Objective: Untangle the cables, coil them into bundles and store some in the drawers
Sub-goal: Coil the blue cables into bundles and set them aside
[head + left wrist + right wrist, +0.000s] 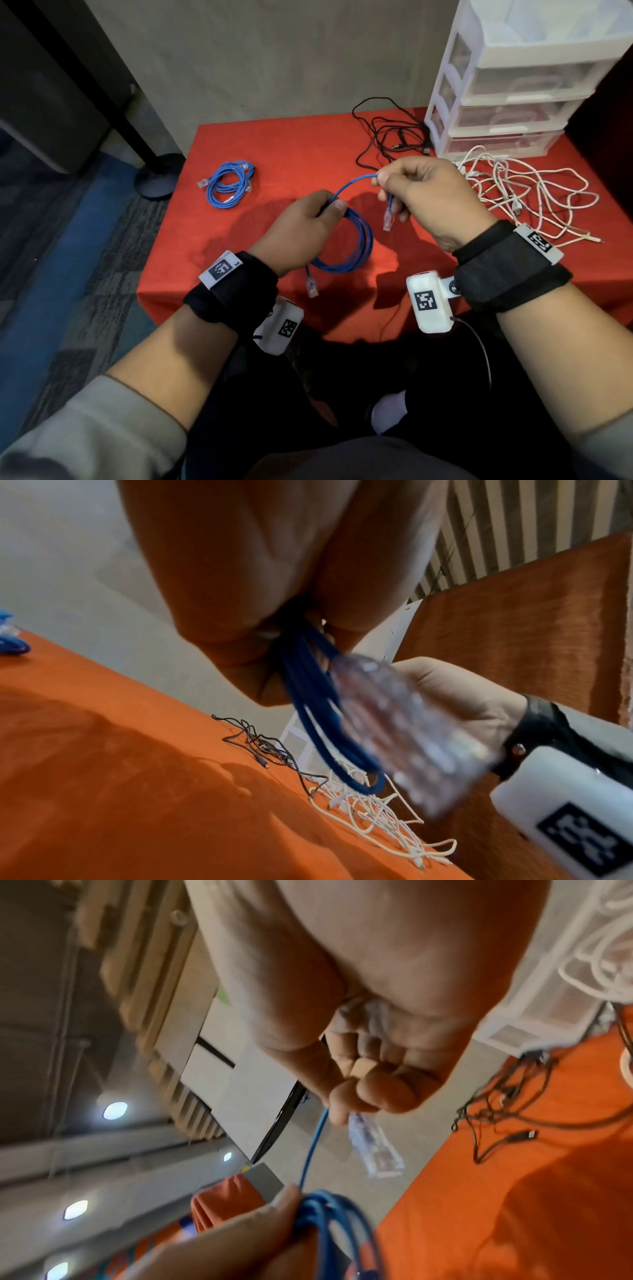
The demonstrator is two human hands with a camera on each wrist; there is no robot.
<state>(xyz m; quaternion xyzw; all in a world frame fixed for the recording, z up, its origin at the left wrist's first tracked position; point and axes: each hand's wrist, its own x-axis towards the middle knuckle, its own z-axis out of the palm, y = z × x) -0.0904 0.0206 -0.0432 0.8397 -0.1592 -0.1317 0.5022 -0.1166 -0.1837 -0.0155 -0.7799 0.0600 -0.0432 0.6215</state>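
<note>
My left hand [317, 214] grips the top of a coiled blue network cable [356, 246] held above the red table [291, 144]; its loops hang down, and one clear plug [312, 286] dangles below. My right hand [394, 186] pinches the cable's free end just above the other clear plug [387, 219]. A short blue arc runs between the two hands. The left wrist view shows the loops [318, 712] leaving my fist, with a blurred plug [404, 734] close to the lens. In the right wrist view the plug [373, 1144] hangs under my fingertips [342, 1112].
A second coiled blue cable [227, 185] lies at the table's left. Tangled black cables [387, 133] and tangled white cables [520, 192] lie at the back right. A white plastic drawer unit [507, 89] stands in the back right corner, drawers closed.
</note>
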